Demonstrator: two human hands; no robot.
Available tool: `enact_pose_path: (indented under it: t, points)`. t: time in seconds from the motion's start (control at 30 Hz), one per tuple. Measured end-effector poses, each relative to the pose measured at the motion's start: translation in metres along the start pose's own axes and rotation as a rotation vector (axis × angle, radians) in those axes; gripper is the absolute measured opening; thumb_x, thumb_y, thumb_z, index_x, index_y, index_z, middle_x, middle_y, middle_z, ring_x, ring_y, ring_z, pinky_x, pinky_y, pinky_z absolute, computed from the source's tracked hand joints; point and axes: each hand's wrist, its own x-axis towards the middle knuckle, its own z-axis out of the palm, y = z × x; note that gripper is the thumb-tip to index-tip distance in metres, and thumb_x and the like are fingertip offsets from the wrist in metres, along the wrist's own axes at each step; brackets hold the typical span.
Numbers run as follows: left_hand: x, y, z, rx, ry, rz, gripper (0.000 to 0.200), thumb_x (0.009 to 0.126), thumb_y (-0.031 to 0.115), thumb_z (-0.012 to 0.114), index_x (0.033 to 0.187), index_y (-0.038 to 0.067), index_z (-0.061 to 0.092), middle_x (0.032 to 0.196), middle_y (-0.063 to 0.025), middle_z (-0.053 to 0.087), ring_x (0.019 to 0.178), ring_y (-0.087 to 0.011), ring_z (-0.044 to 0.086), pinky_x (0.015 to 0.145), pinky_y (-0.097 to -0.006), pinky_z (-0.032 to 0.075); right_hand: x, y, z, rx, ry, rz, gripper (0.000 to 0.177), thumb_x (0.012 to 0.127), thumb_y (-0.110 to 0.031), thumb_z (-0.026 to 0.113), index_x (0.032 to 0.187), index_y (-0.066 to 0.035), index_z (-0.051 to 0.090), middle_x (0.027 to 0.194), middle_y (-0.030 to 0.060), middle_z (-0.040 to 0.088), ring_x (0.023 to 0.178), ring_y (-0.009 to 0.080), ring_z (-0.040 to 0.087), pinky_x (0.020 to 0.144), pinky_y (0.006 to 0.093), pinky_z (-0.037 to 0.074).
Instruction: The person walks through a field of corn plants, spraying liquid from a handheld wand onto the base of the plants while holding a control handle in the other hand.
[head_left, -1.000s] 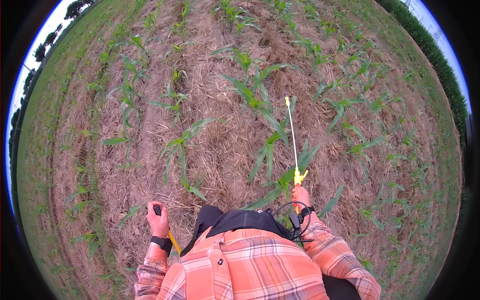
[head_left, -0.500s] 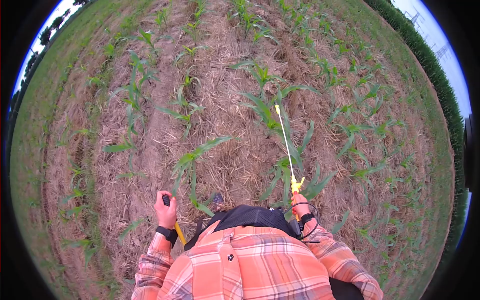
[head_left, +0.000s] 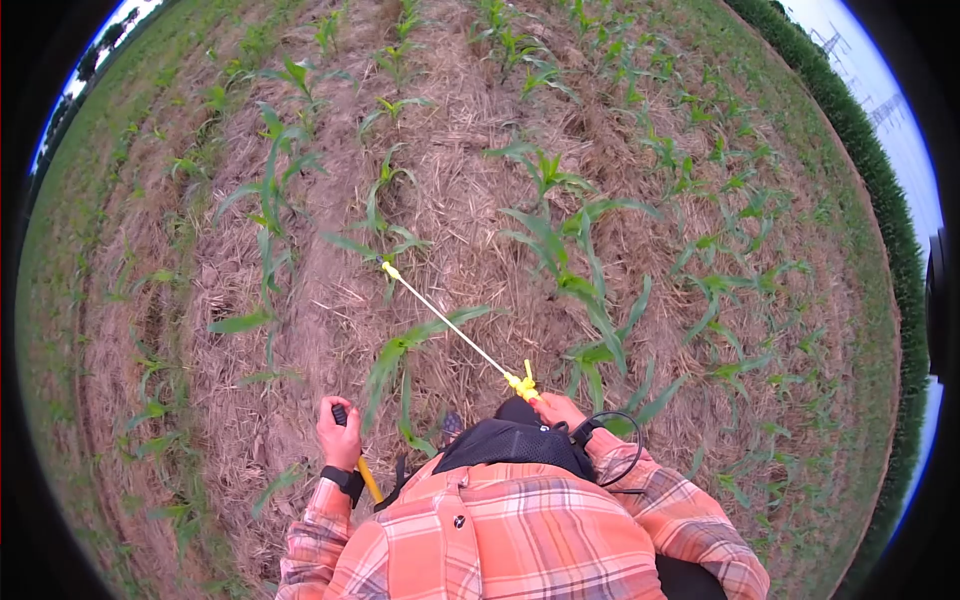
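Observation:
My right hand (head_left: 560,410) grips the yellow handle of a thin spray wand (head_left: 450,325). The wand slants up and to the left, its yellow nozzle tip (head_left: 390,270) hanging over a young corn plant (head_left: 385,215) in the middle row. A black hose (head_left: 615,450) loops from the handle back to my body. My left hand (head_left: 338,435) is closed around the black grip of a yellow pump lever (head_left: 368,480) at my left side. I wear an orange plaid shirt and a black chest strap.
Rows of young corn plants run away from me over dry straw-covered soil. One plant (head_left: 405,365) stands right before my feet, taller ones (head_left: 580,290) to the right. Grass borders the field on the left, and a denser crop edge (head_left: 860,130) lies far right.
My right hand has swung the wand from the right row leftward, so the tip now hangs over the middle row. The view has moved forward along the rows. My left hand stays on the lever.

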Motion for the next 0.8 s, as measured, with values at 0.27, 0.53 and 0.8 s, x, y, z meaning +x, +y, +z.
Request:
enact_pose_path:
  t: [0.27,0.53,0.8]
  points:
    - [0.039,0.015,0.012,-0.039,0.056,-0.072,0.010,0.072,0.004,0.052,0.078,0.006,0.044,0.056,0.0021,0.039,0.047,-0.0064,0.037,0.043,-0.0219,0.030,0.057,-0.035,-0.023,-0.162,-0.120,-0.045,0.040,0.082,-0.042,0.047,0.076,-0.002,0.051,0.056,0.0008,0.048,0.051,0.0089,0.043,0.047,0.0257,0.035]
    - [0.096,0.074,0.064,-0.043,0.067,-0.052,0.011,0.073,0.001,0.051,0.078,0.006,0.043,0.054,0.0033,0.039,0.042,-0.0044,0.036,0.038,-0.0208,0.027,0.128,-0.039,-0.097,-0.025,0.076,0.032,0.037,0.083,-0.041,0.045,0.070,-0.006,0.049,0.050,-0.0008,0.045,0.040,0.0095,0.042,0.037,0.0246,0.032]
    - [0.143,0.119,0.110,0.028,0.050,0.031,0.011,0.072,0.000,0.051,0.079,0.005,0.043,0.055,0.0028,0.038,0.045,-0.0046,0.036,0.041,-0.0207,0.027,0.164,-0.044,-0.181,0.377,0.255,0.182,0.035,0.084,-0.040,0.040,0.073,-0.008,0.046,0.049,-0.0014,0.041,0.035,0.0081,0.036,0.031,0.0229,0.029]
